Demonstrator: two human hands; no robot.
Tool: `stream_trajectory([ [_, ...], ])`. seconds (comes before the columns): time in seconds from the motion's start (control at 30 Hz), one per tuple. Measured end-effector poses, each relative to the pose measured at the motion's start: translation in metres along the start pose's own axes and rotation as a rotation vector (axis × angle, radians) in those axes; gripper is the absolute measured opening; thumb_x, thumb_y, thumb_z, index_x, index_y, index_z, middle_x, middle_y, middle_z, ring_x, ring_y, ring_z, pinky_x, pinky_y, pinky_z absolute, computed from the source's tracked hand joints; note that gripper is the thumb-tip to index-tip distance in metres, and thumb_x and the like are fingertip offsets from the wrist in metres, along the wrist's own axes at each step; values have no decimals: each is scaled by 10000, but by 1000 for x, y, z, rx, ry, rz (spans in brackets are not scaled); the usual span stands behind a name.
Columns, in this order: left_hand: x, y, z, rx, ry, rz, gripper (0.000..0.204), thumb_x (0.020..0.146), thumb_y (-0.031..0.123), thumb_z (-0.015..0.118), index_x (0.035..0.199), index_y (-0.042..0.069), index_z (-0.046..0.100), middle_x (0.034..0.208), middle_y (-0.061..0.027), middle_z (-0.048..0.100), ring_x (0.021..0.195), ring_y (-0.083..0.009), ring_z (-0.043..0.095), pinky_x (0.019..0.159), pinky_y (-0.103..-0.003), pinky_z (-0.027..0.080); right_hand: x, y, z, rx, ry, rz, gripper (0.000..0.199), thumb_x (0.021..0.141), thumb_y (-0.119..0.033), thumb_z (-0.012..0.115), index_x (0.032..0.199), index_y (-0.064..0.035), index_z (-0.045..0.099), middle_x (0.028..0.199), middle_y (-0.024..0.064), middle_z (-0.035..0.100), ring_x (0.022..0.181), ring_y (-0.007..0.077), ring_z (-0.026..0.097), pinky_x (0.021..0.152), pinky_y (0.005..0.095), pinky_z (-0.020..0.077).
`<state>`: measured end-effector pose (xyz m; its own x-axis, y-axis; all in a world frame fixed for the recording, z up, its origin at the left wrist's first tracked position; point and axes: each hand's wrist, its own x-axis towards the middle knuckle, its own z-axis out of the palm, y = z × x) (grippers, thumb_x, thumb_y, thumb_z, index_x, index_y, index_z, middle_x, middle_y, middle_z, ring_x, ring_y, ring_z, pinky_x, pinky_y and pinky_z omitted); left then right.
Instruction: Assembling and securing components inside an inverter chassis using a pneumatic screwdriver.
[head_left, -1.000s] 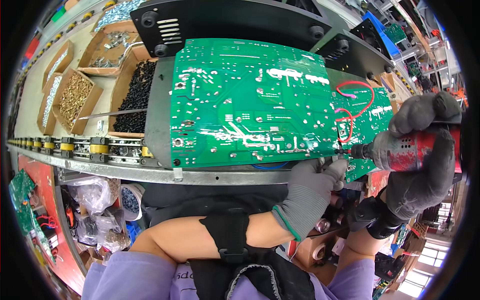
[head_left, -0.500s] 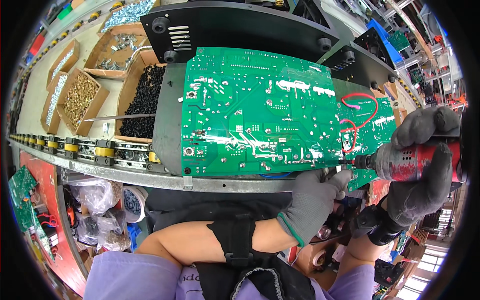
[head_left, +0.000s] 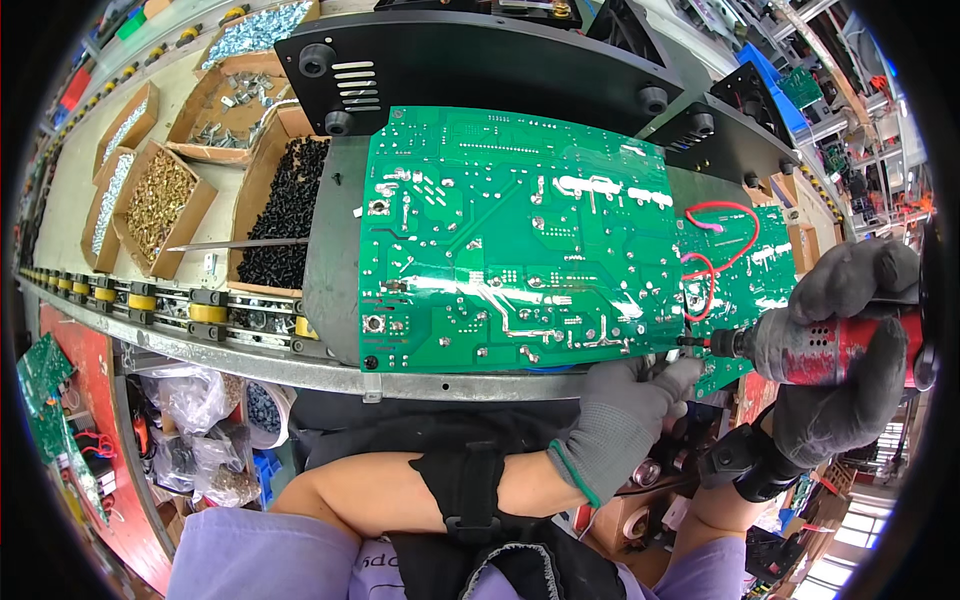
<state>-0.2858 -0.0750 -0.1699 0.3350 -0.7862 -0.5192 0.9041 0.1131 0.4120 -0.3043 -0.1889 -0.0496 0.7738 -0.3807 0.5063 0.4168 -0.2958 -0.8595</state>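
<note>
A large green circuit board (head_left: 510,240), solder side up, lies across the bench in front of me. At its near right corner my left hand (head_left: 630,400), in a grey glove, has its fingers closed on the edge; the fingertips are partly hidden. My right hand (head_left: 850,340), gloved in darker grey, is wrapped around a red power screwdriver (head_left: 790,347). The tool lies level, and its dark bit points left to the board's right edge, just above my left fingertips. Whether the bit sits in a screw is too small to tell. A red wire (head_left: 745,225) loops off the board's right side.
Black metal chassis panels (head_left: 480,75) stand behind the board. A second green board (head_left: 770,240) lies to the right. Cardboard boxes hold black screws (head_left: 285,210) and brass-coloured screws (head_left: 160,195) at left. A long thin metal rod (head_left: 240,244) lies across them. A metal rail (head_left: 450,385) edges the bench.
The bench, board and tool sit slightly lower in the picture, as the view has shifted. Both hands keep their holds, and the bit stays at the board's edge.
</note>
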Motion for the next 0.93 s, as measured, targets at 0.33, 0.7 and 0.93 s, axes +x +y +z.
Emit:
stream_trajectory([
  [0.33, -3, 11, -5, 51, -119, 51, 187, 930, 171, 657, 978, -8, 641, 795, -56, 649, 665, -103, 605, 591, -235, 492, 2, -4, 10, -69, 42, 6, 395, 878, -244, 574, 1149, 30, 491, 870, 132, 480, 723, 218, 468, 630, 324, 418],
  [0.7, -1, 9, -5, 135, -91, 64, 158, 942, 142, 639, 1006, -1, 651, 802, -51, 654, 679, -96, 618, 603, -225, 507, -3, -1, 7, -93, 44, -101, 401, 897, -262, 599, 1167, 13, 487, 865, 138, 535, 732, 231, 535, 653, 335, 454],
  [0.93, 2, 10, -6, 151, -113, 79, 160, 920, 130, 668, 1023, 7, 665, 825, -50, 669, 670, -95, 620, 579, -215, 505, -8, -5, 11, -118, 36, -42, 434, 885, -292, 639, 1186, -17, 490, 907, 138, 561, 755, 233, 554, 668, 348, 473],
])
